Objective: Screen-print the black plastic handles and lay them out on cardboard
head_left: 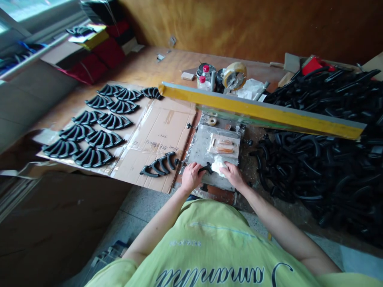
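Your left hand (191,177), gripping a part (207,168); right hand (235,175), pinching a cloth (218,165): brace the part firmly by the board (201,145)'s near edge.

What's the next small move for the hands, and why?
Probably wipe the white wad along the black part: the left hand holds the part, the right hand grips the wad, and the wad sits right at the part's end, though contact is hard to confirm.
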The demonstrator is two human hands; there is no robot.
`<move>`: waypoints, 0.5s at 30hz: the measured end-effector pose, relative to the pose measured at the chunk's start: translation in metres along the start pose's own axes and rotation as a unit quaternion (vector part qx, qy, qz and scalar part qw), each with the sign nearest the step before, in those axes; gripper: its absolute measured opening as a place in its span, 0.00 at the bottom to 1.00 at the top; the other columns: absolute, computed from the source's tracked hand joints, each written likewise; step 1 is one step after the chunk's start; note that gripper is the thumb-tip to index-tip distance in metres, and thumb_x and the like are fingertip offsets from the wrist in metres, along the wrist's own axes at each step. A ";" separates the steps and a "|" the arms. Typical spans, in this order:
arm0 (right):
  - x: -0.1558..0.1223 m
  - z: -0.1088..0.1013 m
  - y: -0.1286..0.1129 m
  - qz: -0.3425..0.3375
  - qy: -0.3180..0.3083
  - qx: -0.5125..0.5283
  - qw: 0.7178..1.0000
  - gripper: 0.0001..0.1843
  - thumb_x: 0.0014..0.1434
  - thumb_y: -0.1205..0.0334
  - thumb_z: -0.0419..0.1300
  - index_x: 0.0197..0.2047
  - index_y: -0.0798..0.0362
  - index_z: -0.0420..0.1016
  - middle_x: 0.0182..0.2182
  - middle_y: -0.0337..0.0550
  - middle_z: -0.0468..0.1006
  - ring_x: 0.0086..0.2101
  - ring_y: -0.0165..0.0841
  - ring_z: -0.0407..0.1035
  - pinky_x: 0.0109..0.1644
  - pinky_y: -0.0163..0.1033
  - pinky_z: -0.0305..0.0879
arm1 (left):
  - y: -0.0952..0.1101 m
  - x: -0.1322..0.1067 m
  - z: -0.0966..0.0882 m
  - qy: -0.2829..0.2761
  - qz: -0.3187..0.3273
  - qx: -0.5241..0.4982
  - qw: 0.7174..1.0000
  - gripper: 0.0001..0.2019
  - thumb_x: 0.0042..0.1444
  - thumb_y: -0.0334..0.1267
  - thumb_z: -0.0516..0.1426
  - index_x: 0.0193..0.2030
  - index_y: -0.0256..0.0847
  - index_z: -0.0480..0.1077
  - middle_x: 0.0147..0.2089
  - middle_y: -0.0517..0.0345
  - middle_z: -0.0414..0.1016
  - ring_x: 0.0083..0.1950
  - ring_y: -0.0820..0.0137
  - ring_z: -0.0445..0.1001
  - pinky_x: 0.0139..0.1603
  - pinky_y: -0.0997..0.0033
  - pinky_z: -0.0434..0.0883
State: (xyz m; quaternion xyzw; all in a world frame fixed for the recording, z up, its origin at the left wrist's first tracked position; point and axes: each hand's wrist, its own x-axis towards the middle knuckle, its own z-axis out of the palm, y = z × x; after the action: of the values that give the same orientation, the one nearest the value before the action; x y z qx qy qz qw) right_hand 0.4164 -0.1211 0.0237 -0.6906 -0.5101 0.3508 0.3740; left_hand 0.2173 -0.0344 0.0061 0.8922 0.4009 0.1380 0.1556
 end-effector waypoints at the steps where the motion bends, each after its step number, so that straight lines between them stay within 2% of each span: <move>1: 0.012 0.004 -0.002 0.020 -0.010 0.011 1.000 0.09 0.57 0.57 0.56 0.30 0.54 0.71 0.24 0.37 0.72 0.27 0.31 0.64 0.32 0.34 0.58 | 0.000 0.000 -0.001 -0.002 0.001 0.002 1.000 0.08 0.60 0.43 0.56 0.38 0.41 0.72 0.36 0.54 0.72 0.41 0.64 0.71 0.44 0.66 0.67; 4: 0.043 0.021 -0.003 0.030 -0.012 0.012 0.999 0.11 0.51 0.54 0.62 0.29 0.53 0.69 0.25 0.36 0.72 0.28 0.31 0.64 0.33 0.33 0.56 | 0.002 0.000 -0.003 -0.007 0.002 0.011 1.000 0.09 0.60 0.43 0.56 0.37 0.41 0.71 0.36 0.54 0.72 0.40 0.65 0.71 0.43 0.66 0.66; 7: 0.056 0.031 0.001 0.050 -0.009 -0.015 0.999 0.15 0.46 0.53 0.65 0.25 0.52 0.64 0.21 0.33 0.67 0.26 0.30 0.61 0.31 0.33 0.53 | 0.002 0.000 -0.003 -0.009 -0.002 0.015 1.000 0.09 0.60 0.44 0.56 0.37 0.41 0.71 0.36 0.54 0.71 0.40 0.64 0.71 0.42 0.66 0.66; 10: 0.051 0.030 0.009 0.086 -0.049 -0.045 0.994 0.18 0.45 0.53 0.66 0.22 0.51 0.60 0.17 0.31 0.62 0.23 0.28 0.58 0.28 0.32 0.49 | 0.001 0.001 -0.001 -0.010 -0.003 0.009 1.000 0.09 0.60 0.44 0.57 0.39 0.41 0.71 0.36 0.54 0.72 0.41 0.64 0.71 0.43 0.66 0.66; 15: 0.024 0.010 0.019 0.086 -0.122 -0.071 0.986 0.15 0.42 0.59 0.66 0.21 0.53 0.62 0.18 0.31 0.65 0.24 0.26 0.57 0.28 0.32 0.47 | -0.001 0.001 -0.001 -0.016 -0.006 -0.002 1.000 0.08 0.60 0.43 0.56 0.38 0.42 0.71 0.37 0.54 0.72 0.42 0.64 0.72 0.43 0.65 0.67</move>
State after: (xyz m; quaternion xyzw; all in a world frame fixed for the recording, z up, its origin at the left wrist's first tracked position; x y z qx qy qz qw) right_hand 0.4214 -0.0997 -0.0002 -0.7088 -0.5145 0.4257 0.2274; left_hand 0.2172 -0.0326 0.0072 0.8915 0.4037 0.1237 0.1643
